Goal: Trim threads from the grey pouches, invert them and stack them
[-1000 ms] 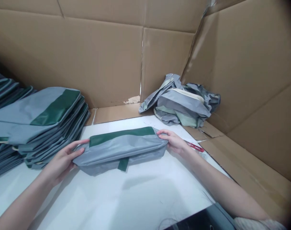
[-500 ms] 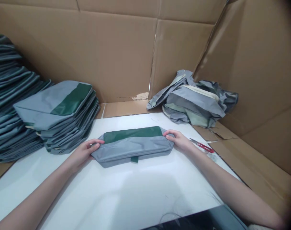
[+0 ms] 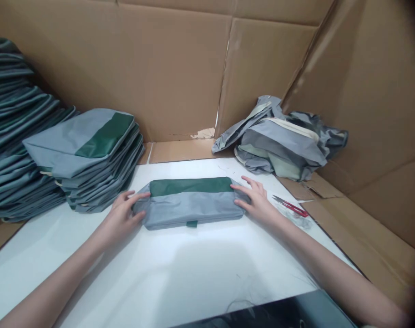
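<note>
A grey fabric bag (image 3: 194,207) with a green band along its far side lies flat on the white table (image 3: 207,264), a small green tab sticking out at its near edge. At the bag's left end, my left hand (image 3: 125,214) rests with its fingers apart, fingertips touching the fabric. My right hand (image 3: 257,200) is at the right end, fingers spread, fingertips on the bag's corner. Neither hand is closed round the cloth.
Stacked grey and green bags (image 3: 94,159) stand at the left beside a taller pile (image 3: 19,136). Crumpled grey bags (image 3: 282,141) lie at the back right. Red-handled snips (image 3: 291,206) lie right of my right hand. Cardboard walls (image 3: 166,68) enclose the table.
Both hands have loosened from a pinch on the bag's ends, and their fingers have spread. The bag now lies flatter, its near edge straighter.
</note>
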{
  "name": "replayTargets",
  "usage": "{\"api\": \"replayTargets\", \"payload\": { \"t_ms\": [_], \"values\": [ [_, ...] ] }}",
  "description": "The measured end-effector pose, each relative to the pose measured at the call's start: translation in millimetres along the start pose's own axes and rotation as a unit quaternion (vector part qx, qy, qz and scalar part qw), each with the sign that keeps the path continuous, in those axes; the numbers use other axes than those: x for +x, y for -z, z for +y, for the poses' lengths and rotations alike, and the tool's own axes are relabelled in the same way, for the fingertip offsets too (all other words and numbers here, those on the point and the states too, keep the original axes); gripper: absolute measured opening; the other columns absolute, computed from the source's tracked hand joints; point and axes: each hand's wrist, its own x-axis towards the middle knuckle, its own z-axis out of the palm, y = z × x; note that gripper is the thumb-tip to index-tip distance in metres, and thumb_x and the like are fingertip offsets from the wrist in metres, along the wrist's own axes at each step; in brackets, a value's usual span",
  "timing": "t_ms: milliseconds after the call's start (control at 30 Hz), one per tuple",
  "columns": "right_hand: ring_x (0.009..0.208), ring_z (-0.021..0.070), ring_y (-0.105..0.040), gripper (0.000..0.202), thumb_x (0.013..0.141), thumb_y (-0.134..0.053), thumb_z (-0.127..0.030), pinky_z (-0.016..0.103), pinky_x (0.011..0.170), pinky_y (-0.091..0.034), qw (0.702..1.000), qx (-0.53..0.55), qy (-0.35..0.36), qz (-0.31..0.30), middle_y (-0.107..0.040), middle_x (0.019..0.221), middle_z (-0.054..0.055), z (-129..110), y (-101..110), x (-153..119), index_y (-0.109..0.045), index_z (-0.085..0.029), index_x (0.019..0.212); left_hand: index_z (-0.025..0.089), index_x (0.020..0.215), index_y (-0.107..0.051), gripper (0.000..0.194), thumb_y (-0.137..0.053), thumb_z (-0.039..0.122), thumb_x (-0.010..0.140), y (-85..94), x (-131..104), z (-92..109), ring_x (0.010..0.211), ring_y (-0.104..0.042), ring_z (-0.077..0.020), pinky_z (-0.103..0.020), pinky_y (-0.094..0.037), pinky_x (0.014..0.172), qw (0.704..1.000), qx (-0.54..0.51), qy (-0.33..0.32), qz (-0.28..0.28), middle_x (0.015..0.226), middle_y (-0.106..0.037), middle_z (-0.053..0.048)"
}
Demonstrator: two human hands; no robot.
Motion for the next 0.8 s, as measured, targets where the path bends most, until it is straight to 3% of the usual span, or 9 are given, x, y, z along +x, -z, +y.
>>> {"api": "replayTargets", "payload": {
  "t_ms": [33,100,200,267,400,500,667,800],
  "values": [
    [0.124,0.0307,-0.028,0.035,0.082,-0.051,-0.035,0.054,0.096,-0.028,0.999,-0.022,0.044,0.009,-0.031,0.136,0.012,-10.4,2.7,-1.0,-0.056,-0.025,0.115,0.029,0.116,-0.051,0.043,-0.048,0.046,0.077,-3.7,-2.6,5.5,0.128,-0.031,-0.03,-0.052,-0.033,0.102,0.997,0.056,-0.049,0.024,0.136,-0.034,-0.007],
    [0.124,0.0254,-0.03,0.038,0.086,-0.046,-0.037,0.046,0.098,-0.031,0.982,-0.029,0.188,0.005,-0.035,0.136,0.012,-36.0,4.5,-3.9,-0.052,-0.021,0.119,0.032,0.123,-0.044,0.045,-0.045,0.045,0.08,-14.2,-6.6,16.6,0.134,-0.02,-0.028,-0.055,-0.023,0.108,0.98,0.137,-0.144,0.021,0.144,-0.024,-0.004],
    [0.117,0.02,-0.037,0.038,0.089,-0.041,-0.038,0.037,0.098,-0.033,0.902,-0.089,0.423,0.009,-0.046,0.129,0.008,-74.8,-7.6,-9.2,-0.052,-0.018,0.119,0.033,0.132,-0.031,0.05,-0.042,0.04,0.083,-32.7,-6.0,24.5,0.132,-0.028,-0.0243,-0.052,-0.027,0.108,0.949,0.216,-0.231,-0.015,0.143,-0.03,-0.004],
    [0.116,0.0192,-0.037,0.033,0.091,-0.038,-0.027,0.037,0.097,-0.031,0.861,-0.165,0.481,0.022,-0.047,0.129,0.004,-92.3,-22.7,-10.6,-0.052,-0.017,0.118,0.034,0.134,-0.023,0.05,-0.036,0.03,0.087,-40.6,-1.6,23.1,0.13,-0.033,-0.0212,-0.046,-0.034,0.106,0.931,0.255,-0.261,-0.023,0.142,-0.033,-0.003],
    [0.106,0.0198,-0.043,0.025,0.087,-0.04,-0.012,0.035,0.089,-0.034,0.838,-0.235,0.481,0.105,-0.054,0.119,0.005,-98.4,-44.5,-4.1,-0.062,-0.014,0.098,0.04,0.135,-0.011,0.061,-0.03,0.012,0.084,-37.8,8.2,18.9,0.128,-0.036,-0.0195,-0.041,-0.04,0.101,0.893,0.328,-0.306,-0.029,0.142,-0.031,-0.002],
    [0.096,0.0178,-0.046,0.021,0.084,-0.044,-0.01,0.032,0.081,-0.036,0.831,-0.245,0.478,0.145,-0.06,0.107,0.006,-86.1,-42.8,-0.6,-0.064,-0.012,0.089,0.042,0.135,-0.01,0.069,-0.03,0.005,0.08,-29.8,11.5,20.4,0.125,-0.04,-0.021,-0.039,-0.044,0.097,0.875,0.37,-0.311,-0.023,0.14,-0.035,-0.003],
    [0.099,0.019,-0.046,0.026,0.084,-0.042,-0.008,0.033,0.081,-0.036,0.822,-0.296,0.471,0.12,-0.057,0.114,0.011,-62.1,-31.9,-15.4,-0.062,-0.007,0.102,0.043,0.133,-0.015,0.072,-0.033,0.001,0.078,-31.4,10.4,21.0,0.123,-0.043,-0.0229,-0.039,-0.045,0.095,0.865,0.381,-0.327,-0.011,0.141,-0.032,-0.003],
    [0.1,0.022,-0.046,0.022,0.085,-0.044,-0.012,0.038,0.087,-0.035,0.85,-0.327,0.401,0.102,-0.055,0.116,0.012,-58.2,-36.2,-27.8,-0.064,-0.008,0.093,0.044,0.132,-0.019,0.069,-0.033,0.002,0.079,-40.1,8.0,22.3,0.124,-0.041,-0.026,-0.043,-0.044,0.094,0.867,0.38,-0.32,-0.025,0.14,-0.033,-0.006]
  ]
}}
